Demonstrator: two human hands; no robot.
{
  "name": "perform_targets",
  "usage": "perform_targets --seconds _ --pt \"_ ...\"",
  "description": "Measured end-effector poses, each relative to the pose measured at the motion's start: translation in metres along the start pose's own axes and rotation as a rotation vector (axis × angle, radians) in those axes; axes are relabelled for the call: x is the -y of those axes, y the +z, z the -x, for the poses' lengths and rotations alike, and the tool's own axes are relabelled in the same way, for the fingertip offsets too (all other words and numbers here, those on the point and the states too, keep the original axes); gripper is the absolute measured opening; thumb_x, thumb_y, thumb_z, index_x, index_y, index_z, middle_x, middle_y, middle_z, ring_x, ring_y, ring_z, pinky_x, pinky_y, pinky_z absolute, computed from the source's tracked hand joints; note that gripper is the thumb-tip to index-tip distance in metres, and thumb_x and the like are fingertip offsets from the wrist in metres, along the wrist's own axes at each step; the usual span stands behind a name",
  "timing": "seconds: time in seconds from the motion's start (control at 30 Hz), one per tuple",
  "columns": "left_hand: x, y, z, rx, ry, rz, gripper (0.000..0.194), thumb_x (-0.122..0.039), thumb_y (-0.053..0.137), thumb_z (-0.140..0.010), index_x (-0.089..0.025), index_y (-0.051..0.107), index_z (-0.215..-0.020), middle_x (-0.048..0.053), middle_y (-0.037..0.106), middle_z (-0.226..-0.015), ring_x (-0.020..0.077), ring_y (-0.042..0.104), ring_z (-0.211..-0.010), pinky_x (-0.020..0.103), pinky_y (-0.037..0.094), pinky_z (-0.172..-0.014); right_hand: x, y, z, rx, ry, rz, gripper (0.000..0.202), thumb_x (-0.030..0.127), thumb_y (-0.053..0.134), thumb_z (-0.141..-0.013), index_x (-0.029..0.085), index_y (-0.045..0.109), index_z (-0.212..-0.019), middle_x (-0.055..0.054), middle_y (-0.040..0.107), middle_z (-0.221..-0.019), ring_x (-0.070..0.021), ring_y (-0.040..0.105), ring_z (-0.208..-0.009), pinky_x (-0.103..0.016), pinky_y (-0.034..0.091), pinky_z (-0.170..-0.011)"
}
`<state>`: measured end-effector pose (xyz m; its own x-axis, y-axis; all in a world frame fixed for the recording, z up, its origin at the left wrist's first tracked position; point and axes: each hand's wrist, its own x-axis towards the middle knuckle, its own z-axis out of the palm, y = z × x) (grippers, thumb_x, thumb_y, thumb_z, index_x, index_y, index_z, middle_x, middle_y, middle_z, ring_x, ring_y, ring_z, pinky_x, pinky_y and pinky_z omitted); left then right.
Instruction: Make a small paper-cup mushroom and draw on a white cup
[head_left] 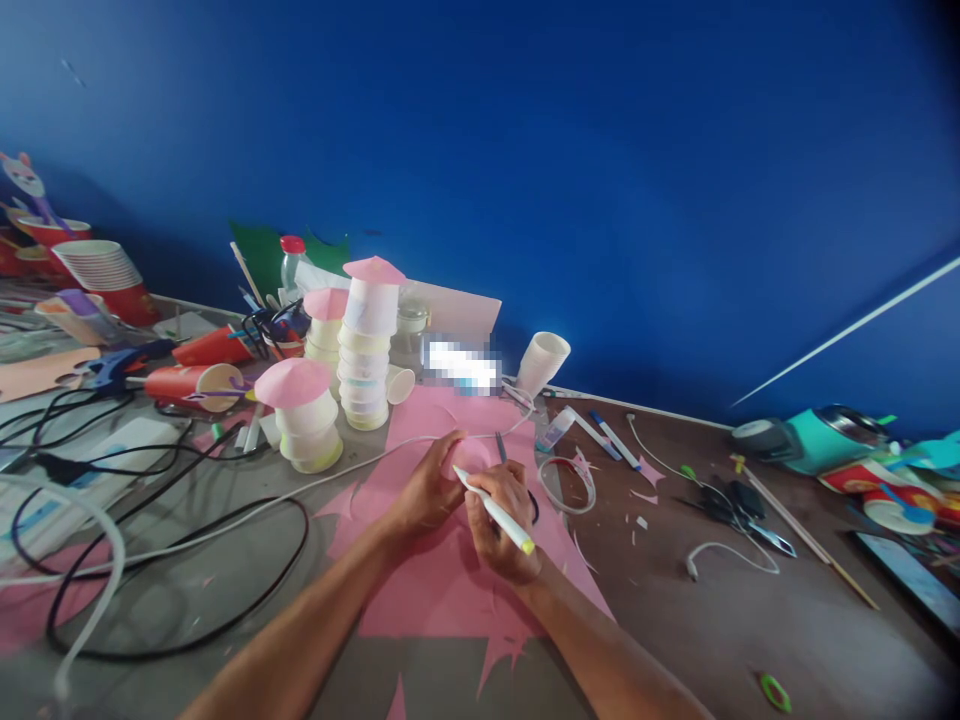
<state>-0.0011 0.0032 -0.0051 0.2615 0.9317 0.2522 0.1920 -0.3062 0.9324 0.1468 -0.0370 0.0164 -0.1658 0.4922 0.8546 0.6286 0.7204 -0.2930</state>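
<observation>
In the head view my right hand grips a white marker with a yellow end, its tip pointing up and left. My left hand is closed round a small rounded pink paper piece, close to the marker's tip. Part of that piece is hidden by my fingers. Both hands are above a large pink paper sheet with cut edges. Left of them stand a tall stack of white cups and a shorter stack, each topped with a pink paper cone.
White and black cables loop across the left side. Red paper cups lie farther left. A white cup leans by the blue wall. On the right are markers, scissors, a wooden stick and a phone.
</observation>
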Motion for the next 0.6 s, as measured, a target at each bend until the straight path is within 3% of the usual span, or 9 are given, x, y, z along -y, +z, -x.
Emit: perform_targets --seconds 0.27,0.47,0.6 --pt "-0.004 -0.002 0.000 0.018 -0.019 -0.036 0.064 -0.045 0.068 -0.088 -0.016 0.049 -0.142 0.021 0.056 -0.148 0.0337 0.054 -0.138 0.050 0.044 -0.116 -0.003 -0.008 0.000 -0.007 0.035 -0.017 0.014 0.012 0.050 -0.094 0.021 0.059 -0.101 -0.001 0.067 -0.078 -0.0191 0.065 -0.068 -0.040 0.049 -0.075" --pt "-0.006 0.000 0.003 0.008 -0.090 0.007 0.070 -0.047 0.068 -0.087 -0.014 0.044 -0.145 0.022 0.053 -0.150 0.0338 0.057 -0.132 0.047 0.051 -0.108 -0.009 -0.006 0.003 -0.114 0.208 -0.079 0.029 0.023 0.041 -0.105 0.023 0.058 -0.128 -0.003 0.069 -0.091 -0.0210 0.067 -0.077 -0.041 0.056 -0.076" --pt "-0.002 -0.001 0.002 0.021 -0.093 0.036 0.070 -0.049 0.067 -0.089 -0.016 0.044 -0.146 0.020 0.054 -0.147 0.0311 0.062 -0.124 0.042 0.056 -0.099 -0.016 0.005 0.008 -0.198 0.330 -0.140 0.029 0.028 0.042 -0.107 0.020 0.059 -0.129 -0.008 0.071 -0.100 -0.0219 0.070 -0.092 -0.038 0.060 -0.081"
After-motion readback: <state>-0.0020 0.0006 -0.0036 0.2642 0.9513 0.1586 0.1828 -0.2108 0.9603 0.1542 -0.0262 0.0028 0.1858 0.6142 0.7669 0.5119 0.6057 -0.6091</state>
